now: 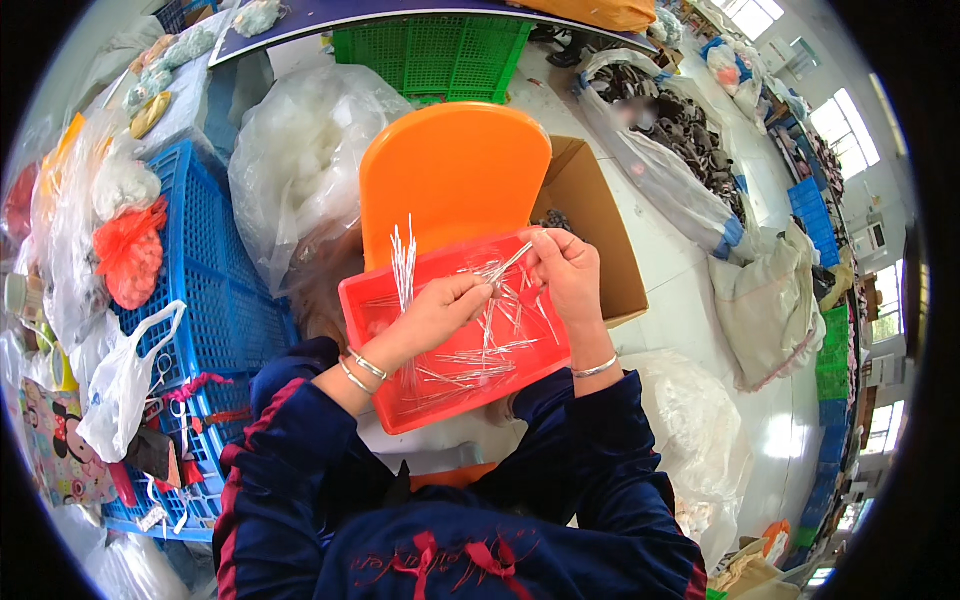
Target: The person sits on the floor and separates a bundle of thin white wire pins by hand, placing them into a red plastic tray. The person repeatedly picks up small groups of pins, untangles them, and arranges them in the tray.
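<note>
My left hand (440, 312) is closed in a pinch over a red plastic tray (440, 412). Between its fingertips are the ends of a small bunch of thin silvery wires (510, 262). The upper end of the same bunch is pinched by my right hand (568, 278), which is at the tray's far right edge. Many loose wires (478, 368) lie scattered in the tray. Beside my left wrist, a separate bundle of wires (404, 265) sticks up above the tray's far left side; its lower part is hidden behind my hand.
An orange chair (450, 175) stands just beyond the tray, with an open cardboard box (590, 220) to its right. Blue crates (210, 290) with bags and scissors line the left. Clear plastic sacks (300, 150) sit nearby. A sack of dark pieces (670, 130) lies far right.
</note>
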Demonstrator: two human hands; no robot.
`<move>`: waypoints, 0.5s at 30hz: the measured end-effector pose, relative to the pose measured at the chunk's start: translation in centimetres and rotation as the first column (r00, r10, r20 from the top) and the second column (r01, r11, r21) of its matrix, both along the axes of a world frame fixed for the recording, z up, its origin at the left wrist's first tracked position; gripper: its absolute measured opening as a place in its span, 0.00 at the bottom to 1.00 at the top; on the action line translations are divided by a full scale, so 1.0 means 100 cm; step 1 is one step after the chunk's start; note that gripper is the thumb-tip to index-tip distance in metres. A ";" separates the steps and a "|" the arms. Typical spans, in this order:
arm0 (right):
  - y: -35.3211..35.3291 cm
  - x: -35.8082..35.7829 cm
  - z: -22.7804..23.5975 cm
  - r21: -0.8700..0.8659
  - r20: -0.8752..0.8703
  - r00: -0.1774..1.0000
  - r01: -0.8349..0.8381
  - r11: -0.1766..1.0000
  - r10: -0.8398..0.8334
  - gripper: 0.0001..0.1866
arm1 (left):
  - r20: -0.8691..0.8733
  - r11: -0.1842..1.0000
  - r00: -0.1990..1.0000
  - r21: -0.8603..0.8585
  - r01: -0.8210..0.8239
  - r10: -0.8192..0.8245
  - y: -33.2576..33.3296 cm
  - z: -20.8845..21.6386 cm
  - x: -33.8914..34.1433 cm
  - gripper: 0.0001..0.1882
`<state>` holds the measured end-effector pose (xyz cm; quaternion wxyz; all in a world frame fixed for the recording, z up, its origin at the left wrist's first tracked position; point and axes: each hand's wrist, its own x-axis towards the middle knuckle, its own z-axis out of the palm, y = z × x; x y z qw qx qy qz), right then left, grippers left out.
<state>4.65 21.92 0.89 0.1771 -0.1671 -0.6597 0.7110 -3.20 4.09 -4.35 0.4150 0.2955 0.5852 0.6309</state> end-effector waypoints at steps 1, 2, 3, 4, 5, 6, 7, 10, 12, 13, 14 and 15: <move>0.000 -0.001 -0.002 -0.040 -0.026 1.000 0.004 0.999 -0.005 0.10 | 0.057 0.999 0.998 0.029 0.021 -0.023 -0.001 0.008 0.004 0.14; 0.000 -0.002 -0.002 -0.078 -0.035 0.999 -0.003 0.997 0.000 0.10 | 0.088 0.999 0.996 0.032 0.032 -0.034 -0.002 0.011 0.006 0.14; -0.002 -0.001 -0.004 -0.119 -0.044 0.999 -0.013 0.993 0.008 0.10 | 0.119 0.999 0.992 0.033 0.040 -0.044 -0.004 0.012 0.007 0.14; -0.002 -0.001 -0.004 -0.158 -0.052 0.999 -0.023 0.987 0.015 0.11 | 0.151 0.998 0.987 0.035 0.048 -0.053 -0.005 0.013 0.008 0.14; -0.001 0.000 -0.003 -0.218 -0.055 0.998 -0.031 0.975 0.019 0.14 | 0.140 0.997 0.988 0.051 0.061 -0.068 -0.004 0.013 0.007 0.14; 0.000 0.000 -0.001 -0.280 -0.065 0.997 -0.066 0.958 0.050 0.15 | 0.126 0.997 0.990 0.052 0.059 -0.065 -0.005 0.012 0.007 0.14; 0.003 0.000 0.003 -0.340 -0.077 0.994 -0.102 0.935 0.081 0.16 | 0.113 0.997 0.992 0.053 0.056 -0.062 -0.006 0.010 0.006 0.14; 0.008 0.001 0.001 -0.398 -0.079 0.987 -0.159 0.904 0.139 0.18 | 0.108 0.998 0.992 0.014 0.057 -0.058 -0.007 0.010 0.007 0.14; 0.010 0.002 -0.001 -0.422 -0.073 0.984 -0.178 0.889 0.163 0.18 | 0.134 0.999 0.990 0.002 0.054 -0.054 -0.008 0.013 0.008 0.14; 0.010 0.003 -0.001 -0.446 -0.073 0.982 -0.187 0.875 0.173 0.18 | 0.155 0.999 0.987 0.010 0.051 -0.051 -0.009 0.014 0.008 0.15; 0.011 0.003 -0.001 -0.469 -0.073 0.981 -0.195 0.862 0.182 0.18 | 0.176 0.999 0.983 0.018 0.047 -0.049 -0.009 0.015 0.009 0.15; 0.010 0.003 -0.002 -0.470 -0.061 0.983 -0.184 0.863 0.176 0.17 | 0.175 0.999 0.983 0.016 0.045 -0.048 -0.010 0.016 0.009 0.15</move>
